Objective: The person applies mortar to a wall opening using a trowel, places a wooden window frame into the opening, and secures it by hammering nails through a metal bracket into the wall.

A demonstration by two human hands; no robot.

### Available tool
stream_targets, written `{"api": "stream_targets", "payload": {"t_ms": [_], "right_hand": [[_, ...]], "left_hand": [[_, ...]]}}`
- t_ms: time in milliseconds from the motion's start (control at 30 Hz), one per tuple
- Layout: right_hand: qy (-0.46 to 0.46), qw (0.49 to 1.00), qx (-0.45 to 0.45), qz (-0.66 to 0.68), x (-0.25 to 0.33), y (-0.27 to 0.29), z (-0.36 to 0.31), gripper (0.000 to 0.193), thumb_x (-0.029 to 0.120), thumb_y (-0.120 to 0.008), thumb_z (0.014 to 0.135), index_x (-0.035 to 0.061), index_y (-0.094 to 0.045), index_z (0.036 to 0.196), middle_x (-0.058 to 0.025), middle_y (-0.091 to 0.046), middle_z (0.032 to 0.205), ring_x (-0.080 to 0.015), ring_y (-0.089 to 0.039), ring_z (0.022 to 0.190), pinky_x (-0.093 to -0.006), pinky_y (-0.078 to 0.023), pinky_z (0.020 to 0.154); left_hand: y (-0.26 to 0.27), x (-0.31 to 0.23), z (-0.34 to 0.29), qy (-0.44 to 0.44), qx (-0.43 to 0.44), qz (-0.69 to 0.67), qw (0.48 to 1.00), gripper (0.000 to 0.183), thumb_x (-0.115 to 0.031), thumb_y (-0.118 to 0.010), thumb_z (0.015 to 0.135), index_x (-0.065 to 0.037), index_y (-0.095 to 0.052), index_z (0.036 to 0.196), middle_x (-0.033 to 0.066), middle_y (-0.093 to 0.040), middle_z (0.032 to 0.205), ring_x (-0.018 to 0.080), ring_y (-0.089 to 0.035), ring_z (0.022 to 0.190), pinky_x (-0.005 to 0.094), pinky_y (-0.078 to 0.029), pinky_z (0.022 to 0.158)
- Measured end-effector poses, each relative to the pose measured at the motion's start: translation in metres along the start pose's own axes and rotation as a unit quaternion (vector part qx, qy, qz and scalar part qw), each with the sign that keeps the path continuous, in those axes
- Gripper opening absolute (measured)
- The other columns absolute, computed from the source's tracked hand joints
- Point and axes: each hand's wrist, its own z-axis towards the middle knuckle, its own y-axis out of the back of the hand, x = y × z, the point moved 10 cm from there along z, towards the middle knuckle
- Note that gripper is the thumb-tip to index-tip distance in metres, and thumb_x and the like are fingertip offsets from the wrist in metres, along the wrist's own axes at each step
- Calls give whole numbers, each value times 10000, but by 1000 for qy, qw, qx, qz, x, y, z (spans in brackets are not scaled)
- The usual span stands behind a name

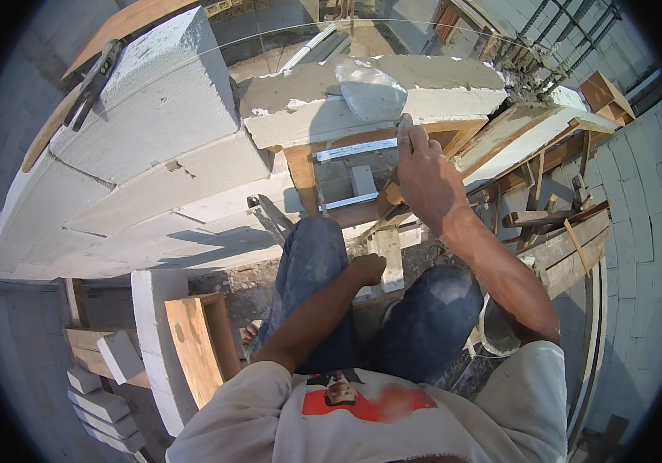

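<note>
My right hand (427,171) is closed round a trowel, its handle hidden in the grip. The trowel's pale, mortar-smeared blade (372,91) lies against the upper edge of a white block course (450,104). Grey mortar (284,94) coats the top of that course, to both sides of the blade. My left hand (367,270) is curled into a fist between my knees, with nothing visible in it. Below the course is a wooden-framed opening (300,179).
A taller white block wall (161,100) rises at left, with dark-handled pincers (93,83) on top. A thin string crosses above the mortar. Steel rebar (566,38) sticks up at far right. Below stand a wooden box (192,339), stacked blocks (103,405) and a bucket (498,328).
</note>
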Motion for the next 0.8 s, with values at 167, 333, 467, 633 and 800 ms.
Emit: {"api": "stream_targets", "payload": {"t_ms": [167,333,467,633,800], "right_hand": [[-49,993,-23,101,-54,-37,-58,760,27,-625,896,-163,-312,1562,-226,-524,1156,-402,-680,981,-457,-645,665],[-68,966,-74,240,-82,-40,-140,672,44,-658,889,-53,-451,1521,-204,-567,1080,-381,-679,918,-480,-597,708],[-257,876,-70,402,-137,-40,-246,450,149,-706,942,-15,-566,1337,-192,-601,949,-327,-615,823,-419,-521,773],[-471,776,-92,410,-185,-42,-407,318,265,-726,1032,-9,-633,1165,-107,-662,867,-173,-617,827,-330,-505,771],[-525,815,184,163,-215,-34,-490,281,219,-687,974,10,-670,1161,-246,-737,1003,-466,-715,956,-521,-563,827]], "left_hand": [[-8,-12,11,-17,18,13,1000,279,-72,-671,885,16,-710,1147,252,-736,1200,409,-729,1127,501,-601,937],[-22,10,16,-54,23,7,998,338,-127,-736,861,25,-716,1162,256,-737,1182,418,-720,1129,504,-588,957],[-4,-18,13,-79,8,-46,996,385,-183,-779,870,2,-716,1203,243,-745,1136,397,-728,1089,475,-586,944],[18,-80,25,-179,18,-279,943,401,-250,-791,930,-23,-711,1251,168,-761,1145,267,-734,1073,390,-574,959],[16,-172,49,-147,175,-511,829,640,-191,-765,1009,42,-446,1512,165,-682,1290,214,-704,1128,339,-565,947]]}}
